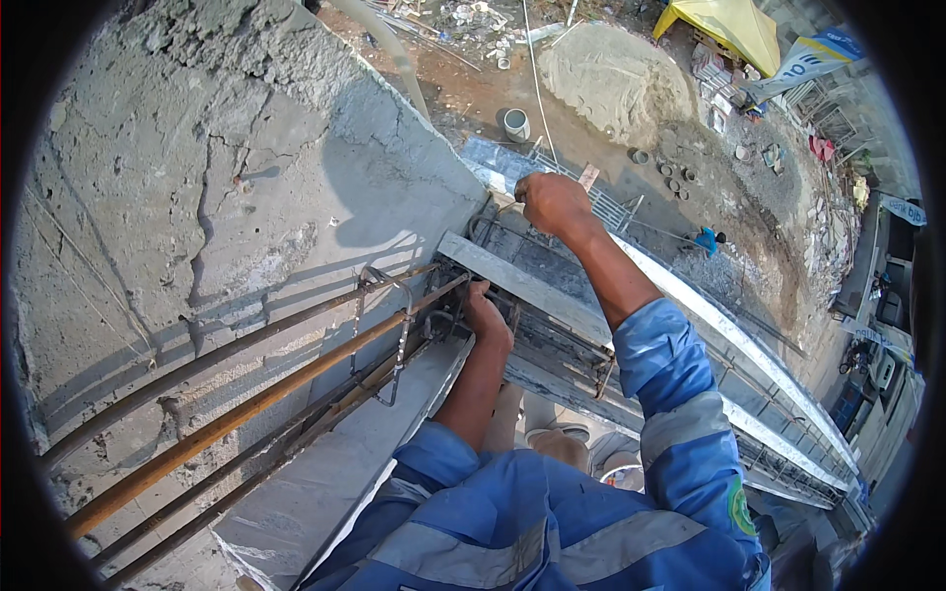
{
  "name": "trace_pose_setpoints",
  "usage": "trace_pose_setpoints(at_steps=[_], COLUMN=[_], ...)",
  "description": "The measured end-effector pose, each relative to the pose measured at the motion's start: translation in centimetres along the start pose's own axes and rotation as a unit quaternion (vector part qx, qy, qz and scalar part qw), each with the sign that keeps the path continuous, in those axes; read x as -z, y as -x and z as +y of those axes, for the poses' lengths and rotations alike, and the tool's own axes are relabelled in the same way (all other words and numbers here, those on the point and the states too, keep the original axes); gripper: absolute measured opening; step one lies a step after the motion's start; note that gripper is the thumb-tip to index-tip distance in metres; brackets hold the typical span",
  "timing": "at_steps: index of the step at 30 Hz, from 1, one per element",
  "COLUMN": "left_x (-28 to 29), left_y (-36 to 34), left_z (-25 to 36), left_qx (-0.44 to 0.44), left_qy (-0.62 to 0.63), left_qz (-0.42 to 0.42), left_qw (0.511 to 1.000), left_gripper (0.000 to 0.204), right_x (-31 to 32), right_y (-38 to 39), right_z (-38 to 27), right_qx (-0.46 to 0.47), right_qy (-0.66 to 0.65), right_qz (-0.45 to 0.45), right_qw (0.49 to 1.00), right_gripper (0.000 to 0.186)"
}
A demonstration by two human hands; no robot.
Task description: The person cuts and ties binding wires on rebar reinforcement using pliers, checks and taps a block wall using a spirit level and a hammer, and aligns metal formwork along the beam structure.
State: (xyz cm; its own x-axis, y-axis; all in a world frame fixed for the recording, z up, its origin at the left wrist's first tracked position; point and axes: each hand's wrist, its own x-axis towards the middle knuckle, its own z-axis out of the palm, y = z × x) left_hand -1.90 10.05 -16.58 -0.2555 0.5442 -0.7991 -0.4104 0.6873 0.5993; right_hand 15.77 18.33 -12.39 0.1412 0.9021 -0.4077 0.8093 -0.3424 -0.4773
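My right hand [554,204] is raised over the far side of the concrete ledge, its fingers curled into a fist. A thin piece like wire seems to stick out from it, too small to make out. My left hand [485,313] is lower and closer to me, in the gap beside the ends of the long steel rebars [296,369]. Its fingers bend in against the bars and are partly hidden, so what they grip is unclear. A bent rebar stirrup [402,340] loops around the bars just left of this hand. Between my hands runs a grey plank-like edge [532,286].
A cracked concrete wall [266,177] rises at left, with a concrete slab edge [345,463] below the bars. Far below on the ground are a sand pile [616,79], a bucket [516,124], a yellow canopy [724,30] and a person in blue [708,240].
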Motion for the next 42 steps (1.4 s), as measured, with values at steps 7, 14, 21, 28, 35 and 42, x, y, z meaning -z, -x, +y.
trace_pose_setpoints(at_steps=[7,14,21,28,35,42], left_x=[1.0,2.4,2.2,3.8,5.2,4.4], left_y=[-1.6,-1.2,0.6,0.3,-0.2,-2.9], left_z=[-1.5,-1.7,0.5,1.9,3.1,7.2], left_qx=[-0.023,-0.042,0.015,-0.03,-0.114,-0.284], left_qy=[-0.077,-0.137,-0.045,-0.111,-0.311,-0.586], left_qz=[-0.014,-0.035,-0.063,-0.042,-0.129,-0.049], left_qw=[0.997,0.989,0.997,0.992,0.935,0.758], left_gripper=[0.033,0.046,0.047,0.036,0.035,0.037], right_x=[-1.3,-1.3,-1.5,-3.3,-5.9,-6.8], right_y=[0.8,3.9,6.6,5.3,6.2,10.0], right_z=[-2.1,-3.9,-3.4,-5.6,-7.7,-8.7], right_qx=[0.001,0.026,-0.005,-0.034,0.003,-0.103], right_qy=[0.038,-0.037,-0.031,-0.111,-0.067,-0.16], right_qz=[-0.062,-0.044,-0.023,0.036,0.078,0.178], right_qw=[0.997,0.998,0.999,0.993,0.995,0.966], right_gripper=[0.019,0.016,0.017,0.022,0.017,0.015])
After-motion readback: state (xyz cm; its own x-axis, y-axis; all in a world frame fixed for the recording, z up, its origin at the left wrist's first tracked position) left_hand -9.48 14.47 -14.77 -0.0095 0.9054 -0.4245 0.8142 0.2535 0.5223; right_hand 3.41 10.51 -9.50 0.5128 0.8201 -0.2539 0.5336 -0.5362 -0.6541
